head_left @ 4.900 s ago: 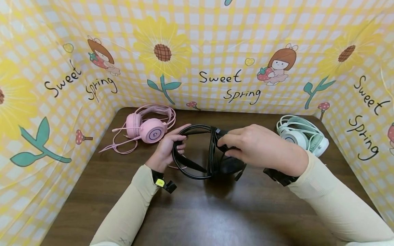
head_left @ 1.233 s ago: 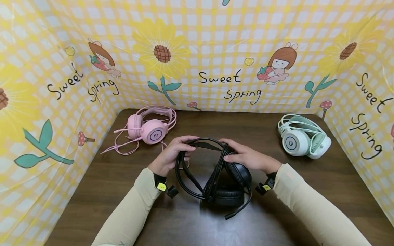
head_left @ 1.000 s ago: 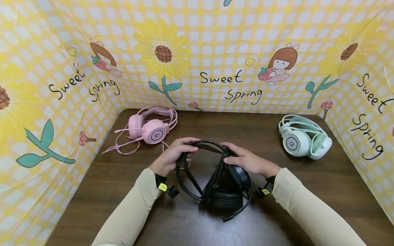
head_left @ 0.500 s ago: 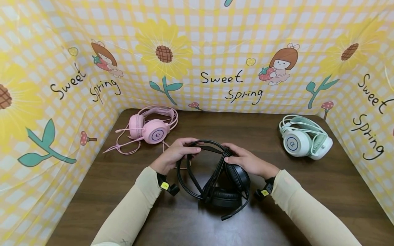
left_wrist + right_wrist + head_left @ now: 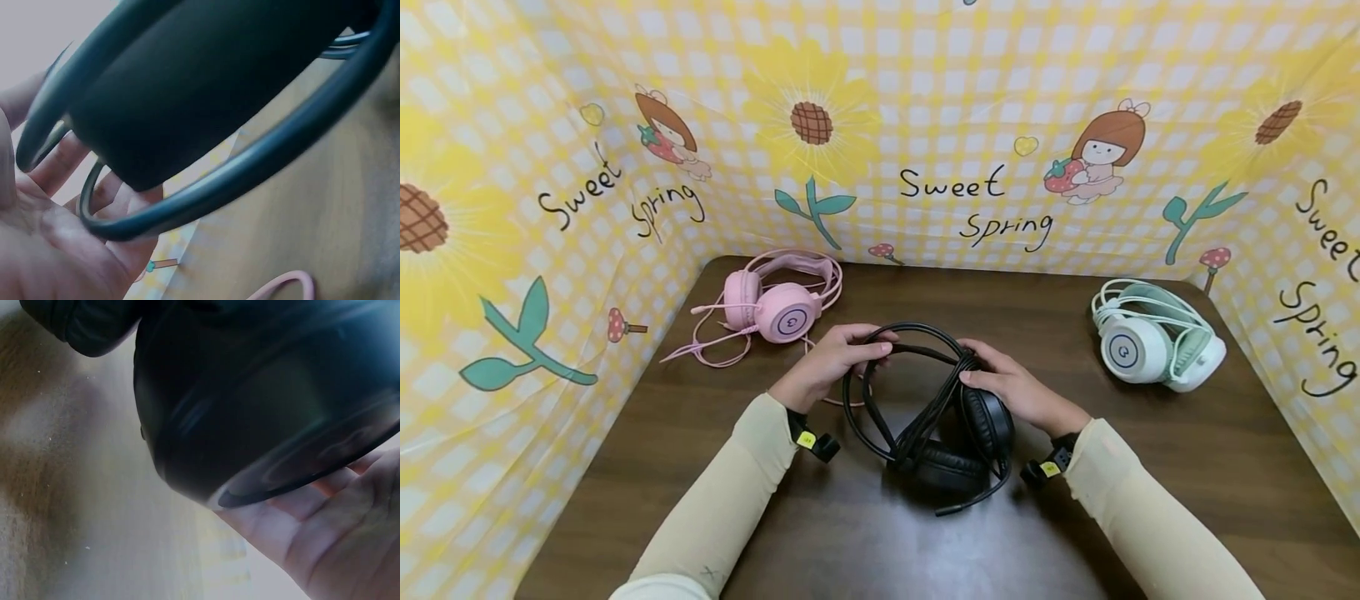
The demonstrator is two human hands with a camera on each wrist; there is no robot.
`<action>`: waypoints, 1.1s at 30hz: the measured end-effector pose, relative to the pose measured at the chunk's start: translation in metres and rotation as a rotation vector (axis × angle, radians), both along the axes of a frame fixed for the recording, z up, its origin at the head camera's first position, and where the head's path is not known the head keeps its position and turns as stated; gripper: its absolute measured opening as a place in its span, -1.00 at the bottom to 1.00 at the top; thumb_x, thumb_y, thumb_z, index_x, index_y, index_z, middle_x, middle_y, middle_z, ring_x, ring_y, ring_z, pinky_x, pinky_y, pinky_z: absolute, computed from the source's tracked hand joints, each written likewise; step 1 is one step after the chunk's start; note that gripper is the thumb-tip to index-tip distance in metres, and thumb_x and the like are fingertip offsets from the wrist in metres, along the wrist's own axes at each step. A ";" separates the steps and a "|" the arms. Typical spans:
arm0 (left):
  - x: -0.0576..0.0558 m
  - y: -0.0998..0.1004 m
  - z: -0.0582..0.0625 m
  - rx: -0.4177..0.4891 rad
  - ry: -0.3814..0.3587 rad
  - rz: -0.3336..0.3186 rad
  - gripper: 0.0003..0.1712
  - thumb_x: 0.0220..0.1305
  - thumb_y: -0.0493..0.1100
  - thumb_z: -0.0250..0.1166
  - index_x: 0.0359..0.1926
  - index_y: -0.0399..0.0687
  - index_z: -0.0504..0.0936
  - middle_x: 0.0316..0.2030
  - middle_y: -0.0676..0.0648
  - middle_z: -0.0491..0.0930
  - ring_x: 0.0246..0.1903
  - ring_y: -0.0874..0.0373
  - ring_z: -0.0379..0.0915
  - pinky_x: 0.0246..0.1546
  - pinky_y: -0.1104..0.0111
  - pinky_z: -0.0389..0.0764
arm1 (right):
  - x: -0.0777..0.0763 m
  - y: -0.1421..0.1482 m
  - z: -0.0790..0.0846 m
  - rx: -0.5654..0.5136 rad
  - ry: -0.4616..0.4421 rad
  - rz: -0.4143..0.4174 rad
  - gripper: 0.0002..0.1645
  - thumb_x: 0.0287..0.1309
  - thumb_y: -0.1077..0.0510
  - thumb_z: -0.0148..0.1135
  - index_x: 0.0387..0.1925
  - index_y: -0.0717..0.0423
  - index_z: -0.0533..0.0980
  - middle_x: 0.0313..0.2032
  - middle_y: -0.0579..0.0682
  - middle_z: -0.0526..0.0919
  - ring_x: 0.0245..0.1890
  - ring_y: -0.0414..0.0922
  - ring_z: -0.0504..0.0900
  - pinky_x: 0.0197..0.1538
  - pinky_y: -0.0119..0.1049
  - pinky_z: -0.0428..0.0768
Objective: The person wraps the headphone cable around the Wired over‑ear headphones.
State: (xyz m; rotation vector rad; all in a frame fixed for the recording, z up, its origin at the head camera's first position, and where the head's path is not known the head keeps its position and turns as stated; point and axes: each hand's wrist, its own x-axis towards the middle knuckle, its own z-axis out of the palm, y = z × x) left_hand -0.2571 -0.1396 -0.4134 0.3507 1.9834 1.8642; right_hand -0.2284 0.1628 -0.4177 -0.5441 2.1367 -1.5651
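Note:
A black headset (image 5: 987, 421) is between my hands, its ear cups to the right and lower side and its thin mic boom bent toward me. Its black cable (image 5: 925, 412) is wound in loops around the frame. My left hand (image 5: 831, 362) grips the headband and outer band at the left end, thumb on top. My right hand (image 5: 1022, 390) holds the other side beside the upper ear cup, thumb near the bundled cable. In the right wrist view an ear cup (image 5: 262, 406) hides most of those fingers. Whether the lower cup touches the table cannot be told.
A pink headset (image 5: 786, 312) with its loose cable lies at the back left of the brown wooden table (image 5: 880, 542). At the back right lies a white and mint-green headset (image 5: 1138, 346), cable wrapped around it. Yellow checked cloth (image 5: 955, 83) walls the back and sides.
Earlier my right hand worked above the ear cups; it now holds the headset's right side. The headset has turned, bringing cups and mic boom nearer me. Lately it has shifted only slightly.

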 end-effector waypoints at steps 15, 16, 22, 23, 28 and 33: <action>-0.010 -0.019 0.013 0.073 -0.078 0.052 -0.60 0.39 -0.15 0.20 0.14 -0.30 0.54 -0.08 -0.22 0.64 -0.20 0.02 0.63 -0.12 0.11 0.62 | -0.005 0.003 -0.005 -0.081 0.012 -0.075 -0.29 0.40 0.01 0.04 0.46 0.10 0.10 0.14 0.20 0.37 0.11 0.08 0.35 0.19 -0.01 0.27; -0.010 -0.020 0.013 0.055 -0.063 0.054 -0.59 0.40 -0.14 0.19 0.15 -0.29 0.54 -0.07 -0.22 0.63 -0.19 0.02 0.62 -0.14 0.14 0.62 | -0.005 0.003 -0.005 -0.085 0.010 -0.077 -0.28 0.40 0.00 0.04 0.46 0.10 0.10 0.15 0.21 0.36 0.12 0.08 0.34 0.19 -0.01 0.26; -0.017 -0.029 0.015 -0.001 -0.010 0.099 -0.61 0.42 -0.13 0.16 0.14 -0.28 0.56 -0.03 -0.16 0.60 -0.17 0.04 0.60 -0.03 0.02 0.56 | -0.006 0.006 -0.008 -0.087 0.005 -0.103 -0.26 0.40 -0.03 0.04 0.48 0.10 0.07 0.15 0.23 0.36 0.14 0.11 0.36 0.20 0.02 0.28; -0.019 -0.030 0.014 0.002 -0.005 0.099 -0.60 0.43 -0.14 0.15 0.15 -0.31 0.55 -0.01 -0.22 0.59 -0.17 0.03 0.61 -0.02 0.00 0.55 | -0.006 0.006 -0.009 -0.086 0.007 -0.108 -0.26 0.40 -0.02 0.04 0.48 0.10 0.07 0.15 0.23 0.37 0.13 0.11 0.36 0.20 0.02 0.28; -0.024 -0.038 0.014 -0.011 0.028 0.105 -0.60 0.44 -0.16 0.14 0.15 -0.35 0.53 0.03 -0.38 0.53 -0.16 -0.08 0.62 -0.07 0.04 0.59 | -0.007 0.009 -0.012 -0.085 0.020 -0.132 -0.27 0.40 0.01 0.04 0.47 0.14 0.08 0.13 0.24 0.38 0.10 0.08 0.38 0.18 -0.04 0.31; -0.027 -0.048 0.016 -0.096 0.081 0.128 -0.65 0.43 -0.19 0.14 0.11 -0.33 0.56 -0.08 -0.23 0.62 -0.15 -0.16 0.61 -0.11 0.06 0.61 | -0.008 0.013 -0.016 -0.102 0.019 -0.168 -0.28 0.40 0.05 0.03 0.46 0.18 0.07 0.07 0.24 0.41 0.01 0.00 0.45 0.09 -0.23 0.41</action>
